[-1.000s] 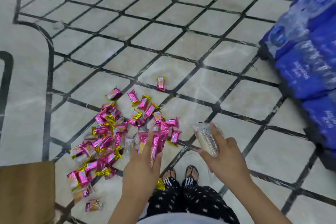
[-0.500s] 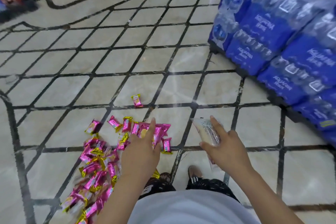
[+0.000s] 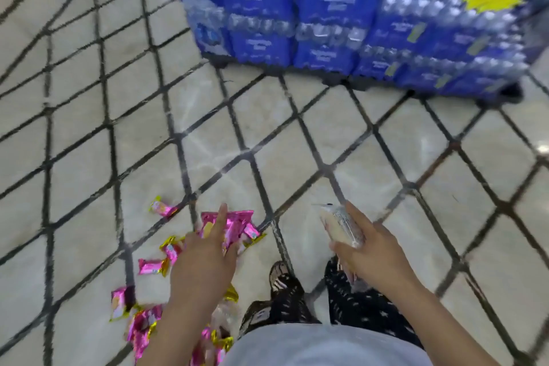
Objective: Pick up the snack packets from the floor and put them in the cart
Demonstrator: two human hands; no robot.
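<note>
- Packets (image 3: 151,266), pink and gold foil, lie scattered on the floor (image 3: 297,142) at my lower left, just beside my feet (image 3: 282,279); some run off the bottom edge.
- Left hand (image 3: 205,258) grips a bunch (image 3: 230,223) of the pink ones, forefinger straight over the top, above the floor as far as I can tell.
- Right hand (image 3: 377,255) is curled round a pale packet (image 3: 341,227) in clear wrap, held tilted, near upright.
- Handling, my guess: light, thin, crinkly foil, and slick, so a loose bunch may shed one. Best to pinch by the crimped ends or scoop several flat against the palm. Pale packet looks soft, so no hard squeeze.
- Cart is not in view; can't say where it stands.
- Water packs (image 3: 326,9), blue, are stacked ahead, well apart from the packets.
- Whole view is smeared: wrapper print unreadable, no count possible for the bunch, and how my lower left fingers wrap it is hard to see.
- Shirt (image 3: 320,345) and left arm (image 3: 175,330) cover part of the pile at the bottom.
</note>
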